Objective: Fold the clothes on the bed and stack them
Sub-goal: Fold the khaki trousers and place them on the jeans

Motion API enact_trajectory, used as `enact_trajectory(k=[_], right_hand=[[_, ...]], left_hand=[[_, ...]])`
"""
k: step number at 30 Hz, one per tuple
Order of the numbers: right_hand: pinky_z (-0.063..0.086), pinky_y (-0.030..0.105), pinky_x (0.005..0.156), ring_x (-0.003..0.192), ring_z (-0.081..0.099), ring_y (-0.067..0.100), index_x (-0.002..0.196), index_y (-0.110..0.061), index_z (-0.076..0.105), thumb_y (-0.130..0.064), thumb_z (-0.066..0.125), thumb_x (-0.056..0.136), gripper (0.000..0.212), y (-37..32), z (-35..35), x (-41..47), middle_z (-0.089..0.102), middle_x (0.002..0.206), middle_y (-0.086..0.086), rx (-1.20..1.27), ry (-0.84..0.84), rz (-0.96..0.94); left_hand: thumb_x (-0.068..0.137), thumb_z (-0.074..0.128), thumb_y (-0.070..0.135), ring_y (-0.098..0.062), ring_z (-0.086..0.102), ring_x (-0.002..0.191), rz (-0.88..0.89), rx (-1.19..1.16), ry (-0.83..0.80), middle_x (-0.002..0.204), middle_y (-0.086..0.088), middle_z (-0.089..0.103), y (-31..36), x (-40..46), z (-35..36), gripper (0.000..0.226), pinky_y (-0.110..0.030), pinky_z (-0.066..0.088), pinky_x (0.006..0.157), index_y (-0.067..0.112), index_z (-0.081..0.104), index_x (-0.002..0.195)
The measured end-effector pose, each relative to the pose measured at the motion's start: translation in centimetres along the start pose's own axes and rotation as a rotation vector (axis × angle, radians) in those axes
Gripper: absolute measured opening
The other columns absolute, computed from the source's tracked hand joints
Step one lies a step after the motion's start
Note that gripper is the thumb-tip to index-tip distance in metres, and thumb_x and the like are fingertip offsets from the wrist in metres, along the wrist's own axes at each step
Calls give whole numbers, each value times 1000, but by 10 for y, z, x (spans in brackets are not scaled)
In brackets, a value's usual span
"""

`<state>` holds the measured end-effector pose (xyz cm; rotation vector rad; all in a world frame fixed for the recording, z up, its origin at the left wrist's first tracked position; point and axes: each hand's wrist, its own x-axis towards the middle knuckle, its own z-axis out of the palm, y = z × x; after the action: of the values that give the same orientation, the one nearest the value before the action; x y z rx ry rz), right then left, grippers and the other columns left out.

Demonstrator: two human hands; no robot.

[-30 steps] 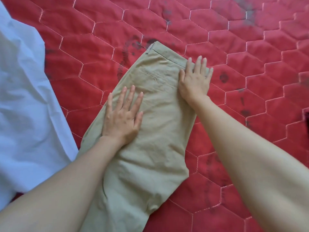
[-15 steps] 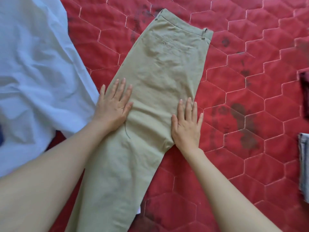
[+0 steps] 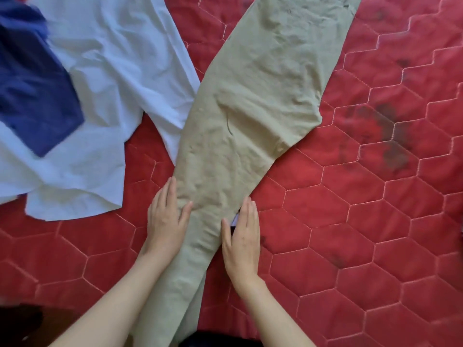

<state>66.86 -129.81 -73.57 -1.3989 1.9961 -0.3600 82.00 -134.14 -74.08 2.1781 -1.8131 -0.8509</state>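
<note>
Khaki trousers point(image 3: 258, 101), folded lengthwise leg on leg, lie diagonally across the red quilted bed point(image 3: 363, 221), waist toward the top right and legs running down to the bottom edge. My left hand point(image 3: 166, 221) lies flat with straight fingers on the left edge of the leg part. My right hand point(image 3: 241, 240) lies flat along the right edge of the same part, fingers straight. A small white tag point(image 3: 235, 219) peeks out beside my right thumb.
A white shirt point(image 3: 100, 96) is spread on the bed left of the trousers, its hem tucked under their left edge. A dark blue garment point(image 3: 32, 88) lies on top of the shirt at the far left.
Both hands have slid down the trousers from the seat area toward the legs, flat all the way. The view followed, bringing the white shirt and the blue garment more into sight.
</note>
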Motion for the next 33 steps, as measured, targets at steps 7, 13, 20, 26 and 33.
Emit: enact_trajectory(k=[7, 13, 20, 26, 33], right_hand=[[41, 29, 95, 109, 52, 16, 146, -15, 35, -33, 66, 89, 67, -16, 5, -33, 60, 115, -3, 272, 79, 168], [46, 36, 74, 86, 63, 22, 104, -18, 56, -40, 62, 89, 27, -22, 15, -54, 68, 89, -2, 259, -43, 273], [48, 38, 73, 77, 64, 20, 93, -19, 65, -31, 59, 93, 13, -28, -33, -77, 70, 80, -5, 336, 214, 170], [46, 27, 68, 65, 56, 2, 92, -18, 69, -26, 59, 93, 12, 27, -115, -58, 64, 71, -14, 394, 461, 217], [40, 37, 93, 115, 54, 32, 124, -11, 60, -22, 52, 96, 31, 146, -163, 2, 62, 121, 14, 47, 360, 476]], left_hand=[[97, 52, 35, -34, 54, 106, -183, -79, 150, 110, -10, 65, -1, -22, -7, 35, -40, 37, 84, 9, 64, 118], [88, 65, 41, -33, 60, 97, -237, -37, 31, 101, -11, 65, -10, -50, -17, 34, -43, 47, 77, 12, 66, 104], [86, 69, 32, -26, 58, 67, 27, 18, 341, 72, -2, 61, 27, -88, -37, 21, -34, 39, 56, 13, 68, 78], [101, 39, 39, -27, 40, 131, 190, 72, -93, 144, -9, 45, 50, -94, -5, 43, -41, 36, 104, 19, 55, 136], [96, 48, 45, -28, 15, 143, 176, 261, -320, 158, -5, 19, 36, -99, 34, 67, -43, 25, 113, 27, 20, 153]])
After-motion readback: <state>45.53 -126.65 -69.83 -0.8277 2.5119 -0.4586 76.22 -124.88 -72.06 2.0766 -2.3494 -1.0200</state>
